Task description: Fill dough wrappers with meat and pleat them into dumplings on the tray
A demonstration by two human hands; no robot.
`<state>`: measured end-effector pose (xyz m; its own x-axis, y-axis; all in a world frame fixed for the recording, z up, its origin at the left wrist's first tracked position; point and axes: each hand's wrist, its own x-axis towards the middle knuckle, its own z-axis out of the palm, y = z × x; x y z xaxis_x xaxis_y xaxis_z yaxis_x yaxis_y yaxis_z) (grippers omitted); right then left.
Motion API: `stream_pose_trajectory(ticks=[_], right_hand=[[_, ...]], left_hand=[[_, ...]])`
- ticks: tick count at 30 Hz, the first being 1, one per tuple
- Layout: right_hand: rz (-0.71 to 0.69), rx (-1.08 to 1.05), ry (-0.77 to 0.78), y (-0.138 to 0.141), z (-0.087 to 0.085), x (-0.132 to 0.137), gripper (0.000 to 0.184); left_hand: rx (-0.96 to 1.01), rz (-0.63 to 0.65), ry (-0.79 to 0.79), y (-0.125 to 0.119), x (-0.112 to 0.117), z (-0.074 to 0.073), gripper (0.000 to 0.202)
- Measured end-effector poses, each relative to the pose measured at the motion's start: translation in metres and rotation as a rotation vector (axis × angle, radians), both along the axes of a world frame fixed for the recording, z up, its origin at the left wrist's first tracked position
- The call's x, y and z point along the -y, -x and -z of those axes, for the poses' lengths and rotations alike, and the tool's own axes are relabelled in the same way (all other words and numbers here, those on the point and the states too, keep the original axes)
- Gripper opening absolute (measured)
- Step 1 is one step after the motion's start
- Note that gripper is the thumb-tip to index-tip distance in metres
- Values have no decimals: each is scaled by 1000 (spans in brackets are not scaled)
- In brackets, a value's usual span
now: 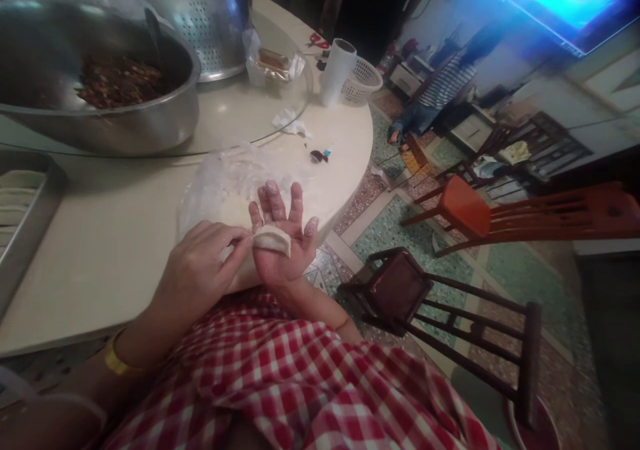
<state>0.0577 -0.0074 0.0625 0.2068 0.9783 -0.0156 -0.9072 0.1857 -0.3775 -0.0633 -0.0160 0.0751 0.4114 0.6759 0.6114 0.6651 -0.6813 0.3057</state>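
Observation:
A pale, half-moon dumpling [273, 239] lies across the palm of my right hand [280, 257]. That hand faces up near the table's edge, its floury fingers spread wide and not wrapped round the dumpling. From the left, my left hand [203, 263] pinches the dumpling's near-left end between thumb and forefinger; its other fingers are curled. Beneath and behind both hands, a crumpled clear plastic sheet [215, 180] dusted with flour covers part of the table. At the left edge, a metal tray [47, 183] holds several pale, long dumplings, cut off by the frame.
A large steel bowl [150, 127] of dark chopped filling stands on a glass turntable, beside a steel colander [220, 23]. Farther right are a plastic roll [339, 70], a white basket [367, 80] and red scissors [317, 41]. Chairs [400, 287] stand right of the table; a person [445, 87] is beyond.

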Motion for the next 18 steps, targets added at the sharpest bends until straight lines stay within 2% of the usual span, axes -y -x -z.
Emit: stream_pose_trajectory(ticks=[4, 9, 12, 15, 18], right_hand=[[-3, 16, 19, 0, -1, -1, 67], [-27, 32, 39, 1, -2, -1, 68], [-31, 64, 59, 0, -2, -1, 69], [-35, 57, 66, 0, -3, -1, 69], [-45, 18, 51, 2, -3, 0, 65]], left_hand=[[-30, 9, -49, 1, 0, 0, 12], [-98, 16, -123, -1, -2, 1, 14], [-121, 12, -145, 0, -1, 1, 8], [-117, 23, -156, 1, -2, -2, 15], [-100, 56, -145, -1, -3, -4, 10]])
